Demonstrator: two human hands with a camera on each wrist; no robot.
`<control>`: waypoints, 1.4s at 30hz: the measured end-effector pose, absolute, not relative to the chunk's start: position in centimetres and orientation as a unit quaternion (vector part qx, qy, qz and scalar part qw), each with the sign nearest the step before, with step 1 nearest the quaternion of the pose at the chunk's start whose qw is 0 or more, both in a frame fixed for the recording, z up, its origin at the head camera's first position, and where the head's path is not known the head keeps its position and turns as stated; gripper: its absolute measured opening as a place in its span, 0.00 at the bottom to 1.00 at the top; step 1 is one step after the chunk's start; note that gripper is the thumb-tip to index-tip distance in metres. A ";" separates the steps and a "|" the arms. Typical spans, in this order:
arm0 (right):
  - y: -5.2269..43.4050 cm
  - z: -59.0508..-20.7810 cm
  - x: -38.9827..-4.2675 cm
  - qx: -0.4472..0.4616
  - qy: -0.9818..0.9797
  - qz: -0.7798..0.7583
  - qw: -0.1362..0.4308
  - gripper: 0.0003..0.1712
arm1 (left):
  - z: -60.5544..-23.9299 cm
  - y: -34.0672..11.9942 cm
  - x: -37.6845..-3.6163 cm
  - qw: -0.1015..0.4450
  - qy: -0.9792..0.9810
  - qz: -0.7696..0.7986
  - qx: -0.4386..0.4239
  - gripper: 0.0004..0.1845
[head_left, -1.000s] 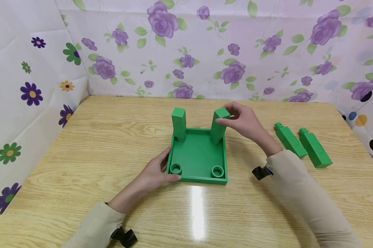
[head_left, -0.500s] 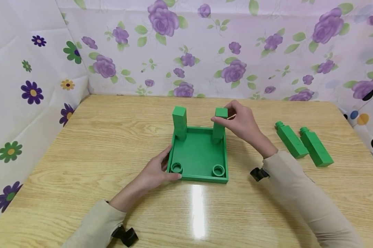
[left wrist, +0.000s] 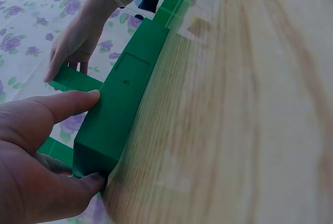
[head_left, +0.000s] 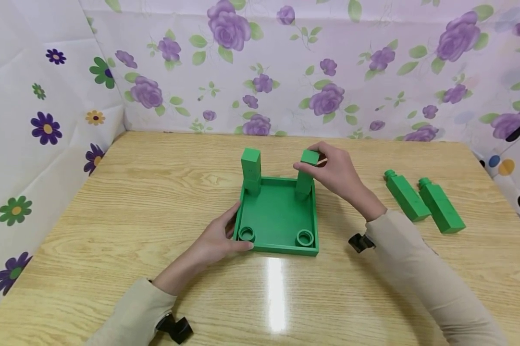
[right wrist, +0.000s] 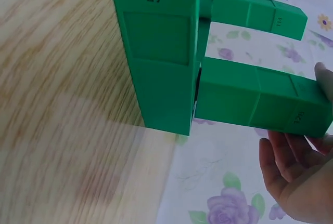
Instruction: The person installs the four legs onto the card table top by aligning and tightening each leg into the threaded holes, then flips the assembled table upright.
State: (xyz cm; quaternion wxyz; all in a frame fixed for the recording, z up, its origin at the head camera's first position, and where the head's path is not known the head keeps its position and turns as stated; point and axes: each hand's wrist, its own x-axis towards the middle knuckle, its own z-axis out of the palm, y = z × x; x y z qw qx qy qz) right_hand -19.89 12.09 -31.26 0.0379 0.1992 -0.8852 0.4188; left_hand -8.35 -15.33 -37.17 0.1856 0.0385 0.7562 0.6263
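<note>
Two green legs are standing up in the far corners of the green tray [head_left: 277, 216] right now, and the right hand [head_left: 335, 173] is pinching the top of the far-right leg [head_left: 306, 175] with its fingers [head_left: 301, 166] curled round the upper end. That leg is sitting right under those fingertips, looking upright and lined up with the far-left leg [head_left: 250, 172]. The left hand [head_left: 216, 238] is gripping the tray's near-left corner, thumb lying along the front wall and fingers hooked on the side, so it's bracing the whole thing against the table [head_left: 113, 202].

If I were doing this, I'd be pressing straight down along the leg rather than sideways, and keeping that left grip firm so the tray isn't sliding on the slick wood. Two empty round sockets [head_left: 304, 237] are sitting nearer the wrists than the fingertips, and two spare legs [head_left: 424, 202] are lying flat well off to the right of the right hand.
</note>
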 end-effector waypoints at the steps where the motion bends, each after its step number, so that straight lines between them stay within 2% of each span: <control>1: 12.2 -31.2 -19.9 0.199 -0.883 0.424 0.027 0.28 | -37.2 -15.3 -8.4 0.186 0.755 0.627 0.040 0.56; 5: 12.8 -31.1 -20.2 0.221 -0.856 0.467 -0.019 0.33 | -37.2 -15.3 -8.4 0.186 0.755 0.626 0.049 0.55; 15: 15.1 -31.2 -21.3 0.283 -0.759 0.567 -0.150 0.32 | -37.2 -15.3 -8.4 0.188 0.758 0.623 0.040 0.56; 19: 15.5 -31.4 -21.4 0.284 -0.738 0.586 -0.179 0.32 | -37.3 -15.4 -8.3 0.189 0.757 0.624 0.040 0.56; 32: 15.2 -31.4 -21.4 0.248 -0.771 0.566 -0.157 0.31 | -37.3 -15.3 -8.4 0.187 0.761 0.620 0.038 0.56; 42: 14.1 -31.8 -20.7 0.227 -0.835 0.497 -0.059 0.32 | -37.3 -15.3 -8.3 0.185 0.764 0.617 0.038 0.56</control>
